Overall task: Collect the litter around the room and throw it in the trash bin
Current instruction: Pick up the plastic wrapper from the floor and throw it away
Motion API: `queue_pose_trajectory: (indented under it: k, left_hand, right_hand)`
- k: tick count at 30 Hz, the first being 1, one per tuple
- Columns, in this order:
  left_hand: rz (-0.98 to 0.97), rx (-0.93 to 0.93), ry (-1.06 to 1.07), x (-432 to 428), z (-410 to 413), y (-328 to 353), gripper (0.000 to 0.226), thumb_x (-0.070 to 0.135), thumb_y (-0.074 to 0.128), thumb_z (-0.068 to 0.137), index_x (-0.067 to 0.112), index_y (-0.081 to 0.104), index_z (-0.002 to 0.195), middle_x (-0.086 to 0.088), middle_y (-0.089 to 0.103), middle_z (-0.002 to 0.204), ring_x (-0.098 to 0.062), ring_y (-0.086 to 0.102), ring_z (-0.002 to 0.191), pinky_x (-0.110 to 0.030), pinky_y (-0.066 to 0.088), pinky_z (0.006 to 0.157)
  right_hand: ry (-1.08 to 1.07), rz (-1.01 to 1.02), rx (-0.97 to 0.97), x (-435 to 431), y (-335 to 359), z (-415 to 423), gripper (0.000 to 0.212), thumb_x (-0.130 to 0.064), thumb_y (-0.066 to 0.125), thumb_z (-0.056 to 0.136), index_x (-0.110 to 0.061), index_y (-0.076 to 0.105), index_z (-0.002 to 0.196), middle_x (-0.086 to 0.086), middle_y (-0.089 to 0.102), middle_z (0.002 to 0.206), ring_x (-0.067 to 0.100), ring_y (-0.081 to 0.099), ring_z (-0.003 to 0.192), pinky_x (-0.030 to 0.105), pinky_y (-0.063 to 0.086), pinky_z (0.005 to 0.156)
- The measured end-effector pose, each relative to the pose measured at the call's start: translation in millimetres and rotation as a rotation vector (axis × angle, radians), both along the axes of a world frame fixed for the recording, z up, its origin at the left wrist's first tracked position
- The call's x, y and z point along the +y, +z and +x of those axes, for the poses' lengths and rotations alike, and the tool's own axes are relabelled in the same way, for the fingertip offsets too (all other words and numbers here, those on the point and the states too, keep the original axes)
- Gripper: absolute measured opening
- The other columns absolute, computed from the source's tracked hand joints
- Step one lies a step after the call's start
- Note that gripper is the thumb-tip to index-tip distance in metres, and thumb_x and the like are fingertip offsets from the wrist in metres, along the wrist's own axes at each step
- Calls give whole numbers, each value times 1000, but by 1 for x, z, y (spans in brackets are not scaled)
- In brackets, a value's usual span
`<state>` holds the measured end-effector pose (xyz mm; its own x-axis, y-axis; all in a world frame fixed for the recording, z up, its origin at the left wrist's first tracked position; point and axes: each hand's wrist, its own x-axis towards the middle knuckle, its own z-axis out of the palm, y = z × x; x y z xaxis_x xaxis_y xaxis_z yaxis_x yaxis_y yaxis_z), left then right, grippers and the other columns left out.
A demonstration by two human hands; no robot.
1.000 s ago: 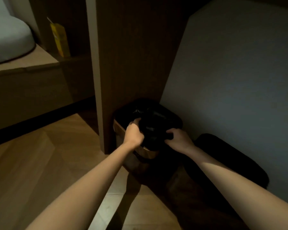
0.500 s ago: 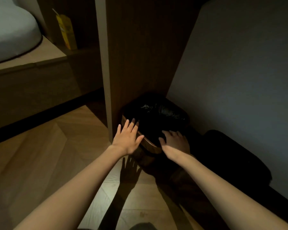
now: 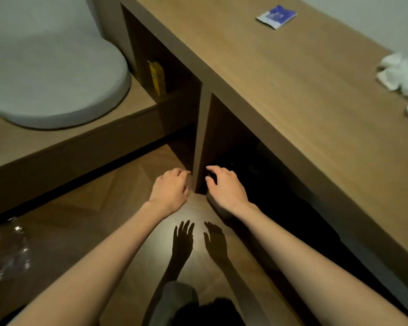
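Observation:
My left hand (image 3: 171,190) and my right hand (image 3: 226,187) hover empty above the wooden floor, fingers loosely curled, on either side of the desk's upright panel (image 3: 201,137). The black-lined trash bin (image 3: 252,170) sits in deep shadow under the desk, just beyond my right hand and barely visible. Litter lies around: a blue and white packet (image 3: 276,16) and crumpled white tissues (image 3: 403,76) on the desk top, a yellow carton (image 3: 157,78) standing in the open shelf, and a clear plastic bottle (image 3: 14,250) on the floor at the left.
The wooden desk (image 3: 292,95) runs diagonally across the right half. A low wooden bench (image 3: 57,147) with a grey cushion (image 3: 52,74) fills the upper left. My hands cast shadows on the lit floor (image 3: 127,203) between them.
Both hands have let go of the bin and drawn back from it. The view has risen from under the desk, so the desk top and its litter now show.

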<state>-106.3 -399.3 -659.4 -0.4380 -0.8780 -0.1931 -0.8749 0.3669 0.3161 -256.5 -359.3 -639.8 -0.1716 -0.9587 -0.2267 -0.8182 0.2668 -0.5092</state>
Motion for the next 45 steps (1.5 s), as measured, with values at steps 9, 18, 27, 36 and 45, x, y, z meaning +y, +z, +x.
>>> queue_pose_trajectory:
  k: [9,18,27,36,45]
  left_hand:
    - [-69,85,203,8,52,205,46,26,46,94,19,39,140,-5,46,140,-22,44,128,-37,38,104]
    - [-227,182,391,22,119,326,48,27,49,95,21,39,141,0,49,138,-15,47,126,-32,40,102]
    - [-321,223,730,23,198,359,53,27,51,94,19,33,144,-1,46,142,-16,45,129,-31,40,102]
    - [-398,227,1053,9,220,375,53,28,50,95,23,31,144,4,43,144,-11,39,133,-30,36,106]
    - [-388,223,1391,6,251,384,55,30,50,94,25,30,145,3,39,146,-12,38,134,-32,37,106]
  right_hand:
    - [88,-56,-143,-21,205,47,38,-27,48,98,-22,49,135,-1,57,132,16,53,119,23,38,89]
    - [273,-203,-164,-41,317,105,36,-27,50,98,-24,52,133,-4,57,132,14,52,122,26,43,93]
    - [572,-289,-181,-94,353,180,36,-27,51,97,-22,53,133,-6,56,134,10,50,124,25,43,98]
    - [954,-276,-253,-173,370,244,33,-24,50,98,-21,54,131,-4,57,132,12,51,120,22,38,96]
    - [1232,-256,-318,-214,379,307,33,-22,50,97,-19,54,130,-2,56,132,12,49,122,23,35,99]
